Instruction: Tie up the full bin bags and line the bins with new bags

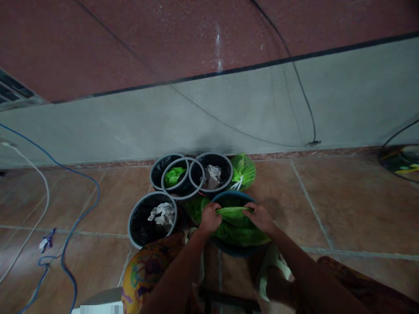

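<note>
Terracotta tiles [327, 192] run up to a wall painted pale below [131, 126] and dark red above, with a blue cord [94, 205] trailing across the floor on my left. Near the wall I see a cluster of dark-lined bins with grey rims. The nearest bin [130, 226] holds crumpled pale material [165, 213]; the right-hand back bin [231, 172] has similar crumpled stuff [214, 175] inside. Beside it sits a green bundle [245, 169] with white ends gathered at its front.

Between my feet stands a round blue-rimmed container [233, 192], and the green plastic [240, 234] lies in its mouth, loose and bunched. As far as I can judge, the handling is partway along: the plastic is in place over the container, but its upper edge is lifted and pulled into a band, neither knotted nor let go.

Both my forearms reach forward and converge, knuckles up. My left hand [211, 217] is closed on one end of that band; my right hand [260, 217] pinches the other, thumb and fingers together. Exact fingertip placement is too dim to tell.
</note>
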`<state>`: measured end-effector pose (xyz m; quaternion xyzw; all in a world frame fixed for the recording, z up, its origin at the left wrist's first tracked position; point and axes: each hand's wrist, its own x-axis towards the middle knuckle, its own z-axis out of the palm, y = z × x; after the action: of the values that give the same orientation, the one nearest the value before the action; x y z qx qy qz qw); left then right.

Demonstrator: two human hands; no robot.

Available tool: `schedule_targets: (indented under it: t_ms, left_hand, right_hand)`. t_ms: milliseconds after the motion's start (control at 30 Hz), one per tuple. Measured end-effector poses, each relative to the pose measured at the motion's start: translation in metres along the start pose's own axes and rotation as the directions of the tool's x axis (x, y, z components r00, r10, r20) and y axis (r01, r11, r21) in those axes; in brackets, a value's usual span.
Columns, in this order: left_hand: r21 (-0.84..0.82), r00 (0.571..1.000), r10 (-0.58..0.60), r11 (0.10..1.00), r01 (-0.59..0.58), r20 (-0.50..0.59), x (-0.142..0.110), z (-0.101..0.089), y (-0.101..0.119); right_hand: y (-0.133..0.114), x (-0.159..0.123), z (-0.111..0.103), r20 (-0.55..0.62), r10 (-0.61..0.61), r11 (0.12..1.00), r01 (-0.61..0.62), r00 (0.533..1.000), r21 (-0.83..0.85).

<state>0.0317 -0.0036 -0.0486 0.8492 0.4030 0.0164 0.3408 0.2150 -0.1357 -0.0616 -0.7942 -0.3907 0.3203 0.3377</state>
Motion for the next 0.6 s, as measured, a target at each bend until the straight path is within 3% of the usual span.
schedule_targets:
  t_ms: [100, 200, 433, 600]
  left_hand:
    - [0.021, 0.993, 0.029, 0.999, -0.032, 0.116, -0.001, -0.005, 0.01]
    - [0.065, 0.989, -0.032, 0.998, 0.023, 0.145, 0.003, -0.009, 0.018]
    - [0.157, 0.975, -0.208, 0.963, 0.218, -0.08, 0.033, -0.016, 0.011]
    - [0.182, 0.947, -0.275, 0.935, 0.304, -0.167, 0.053, -0.005, 0.001]
  right_hand:
    - [-0.003, 0.003, 0.002, -0.058, 0.019, 0.998, -0.016, 0.998, 0.053]
    - [-0.004, 0.008, 0.002, -0.063, 0.022, 0.996, -0.016, 0.998, 0.092]
    - [0.01, 0.034, -0.016, -0.071, 0.099, 0.995, -0.1, 0.993, -0.012]
    - [0.02, 0.061, -0.013, -0.193, 0.137, 0.972, -0.169, 0.972, -0.162]
